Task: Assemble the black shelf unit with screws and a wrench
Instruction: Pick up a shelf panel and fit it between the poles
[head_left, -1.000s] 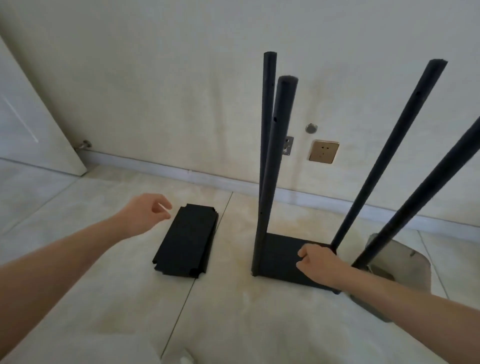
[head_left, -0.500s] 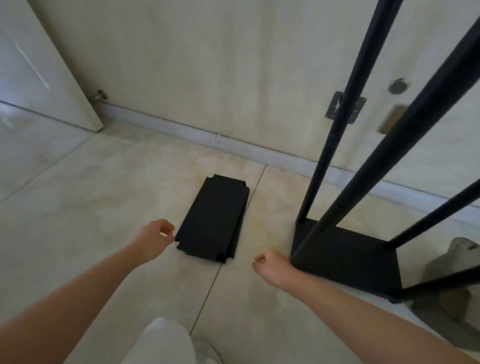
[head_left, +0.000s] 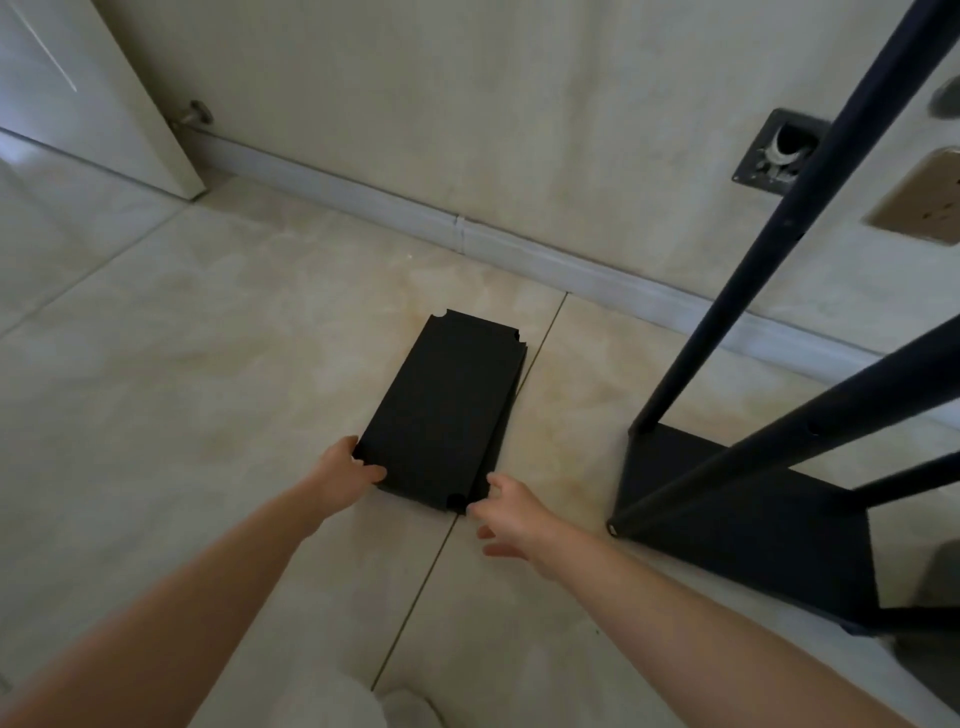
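Now, left hand (head_left: 347, 470): grips near-left corner of the stacked black shelf boards (head_left: 441, 410), thumb on top.
Right hand (head_left: 511, 512): fingers spread, holding nothing, just beside near-right corner.
Boards: flat on floor (head_left: 171, 364).
Frame (head_left: 748, 514): upright, to the right.
Risk: one-sided lift could fan the stack; swinging boards could knock the poles (head_left: 810, 218).

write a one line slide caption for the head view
Both hands reach the stacked black shelf panels beside the part-built frame.

Open floor (head_left: 171, 395) lies left of the stacked black panels (head_left: 441, 410). To their right, a strip of floor separates them from the shelf frame (head_left: 737, 525), whose slanted poles (head_left: 769, 270) obstruct passage. The wall (head_left: 467, 114) bounds the far side.
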